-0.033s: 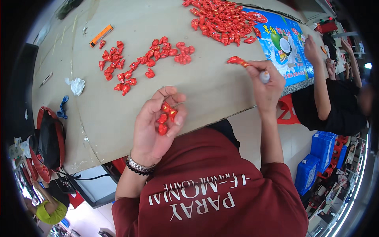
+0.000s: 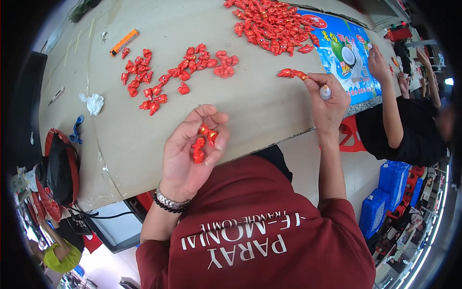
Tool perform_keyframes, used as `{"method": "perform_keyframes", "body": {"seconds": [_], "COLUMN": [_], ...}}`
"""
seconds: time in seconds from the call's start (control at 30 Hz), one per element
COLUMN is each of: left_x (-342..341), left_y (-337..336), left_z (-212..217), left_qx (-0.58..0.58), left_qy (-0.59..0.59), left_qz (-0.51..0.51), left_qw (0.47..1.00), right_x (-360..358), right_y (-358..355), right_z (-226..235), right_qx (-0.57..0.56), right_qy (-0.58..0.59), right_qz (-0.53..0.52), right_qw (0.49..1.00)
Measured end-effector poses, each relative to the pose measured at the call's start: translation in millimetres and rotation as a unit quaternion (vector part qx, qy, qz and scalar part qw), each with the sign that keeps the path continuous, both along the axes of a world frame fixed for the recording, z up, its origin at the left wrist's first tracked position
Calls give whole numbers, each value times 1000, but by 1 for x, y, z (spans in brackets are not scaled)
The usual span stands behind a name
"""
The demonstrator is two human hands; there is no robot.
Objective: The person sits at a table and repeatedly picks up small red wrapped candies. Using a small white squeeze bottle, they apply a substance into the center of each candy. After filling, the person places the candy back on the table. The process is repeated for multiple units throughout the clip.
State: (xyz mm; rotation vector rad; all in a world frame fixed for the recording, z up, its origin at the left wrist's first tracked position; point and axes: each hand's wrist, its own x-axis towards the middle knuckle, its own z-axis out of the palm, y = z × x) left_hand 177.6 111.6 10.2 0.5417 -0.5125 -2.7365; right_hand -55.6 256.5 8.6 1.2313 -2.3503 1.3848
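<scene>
My left hand point(image 2: 190, 149) is cupped palm up above the near edge of the table, its fingers curled around several small glossy red figurines point(image 2: 198, 143) with gold marks. Over the table to the right, my right hand point(image 2: 329, 101) has a white pen point(image 2: 325, 92) with an orange-tinged tip tucked in its grip. Its thumb and index finger pinch the end of a short line of red and gold figurines point(image 2: 292, 73). Whether those are joined, I cannot tell. Loose red figurines point(image 2: 183, 74) lie scattered left of centre, and a large heap point(image 2: 274, 29) sits at the far side.
On the grey table point(image 2: 250, 115) lie an orange tube-like stick point(image 2: 124, 42), a crumpled tissue point(image 2: 93, 103) and a blue band point(image 2: 76, 130). A blue printed sheet point(image 2: 344, 58) covers the right part. Beside it is another person's arm point(image 2: 391, 106). A black-and-red bag point(image 2: 60, 168) stands at left.
My right hand, with the pen and the pinched figurines, has shifted very slightly to the right. My left hand keeps its place with its figurines.
</scene>
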Motion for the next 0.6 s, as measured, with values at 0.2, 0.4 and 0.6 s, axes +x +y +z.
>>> {"method": "perform_keyframes", "body": {"seconds": [0.2, 0.4, 0.6], "left_x": [-2, -1, -4], "left_y": [5, 9, 14], "left_z": [-5, -8, -10], "left_qx": [-7, 15, 38], "left_qy": [-9, 19, 4], "left_qz": [-11, -17, -1], "left_qw": [1000, 1000, 999], "right_x": [-12, -13, -5], "right_y": [11, 18, 23], "right_z": [-20, -26, -14], "right_qx": [84, 82, 39], "right_qy": [190, 210, 164], "right_qz": [-32, -25, -11], "right_qw": [978, 974, 986]}}
